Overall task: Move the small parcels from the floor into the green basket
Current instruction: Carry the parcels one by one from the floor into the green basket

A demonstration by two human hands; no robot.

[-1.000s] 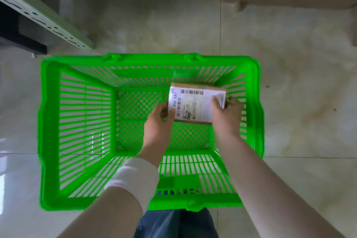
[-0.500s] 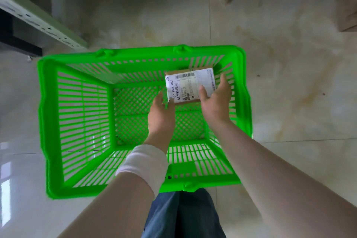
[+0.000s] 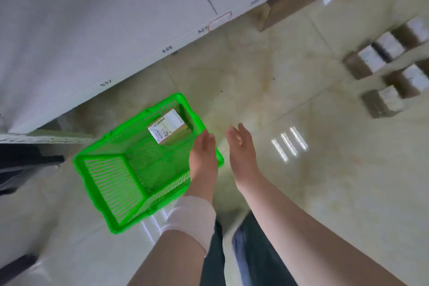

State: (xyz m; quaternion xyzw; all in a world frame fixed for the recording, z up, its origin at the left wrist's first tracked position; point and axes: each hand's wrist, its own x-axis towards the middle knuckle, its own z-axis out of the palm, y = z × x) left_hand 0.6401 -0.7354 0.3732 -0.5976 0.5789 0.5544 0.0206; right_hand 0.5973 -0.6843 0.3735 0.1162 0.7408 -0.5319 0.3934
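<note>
One parcel (image 3: 167,128) in far corner of green basket (image 3: 111,183), just beyond left hand (image 3: 203,158), apart from it. Left hand above basket's right rim, fingers straight, empty. Right hand (image 3: 241,146) beside it, outside basket, likewise empty. Further parcels (image 3: 380,102) on floor (image 3: 301,193), far right.

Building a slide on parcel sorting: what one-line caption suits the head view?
One parcel lies in the green basket; the left hand and right hand are open, with more parcels on the floor.
</note>
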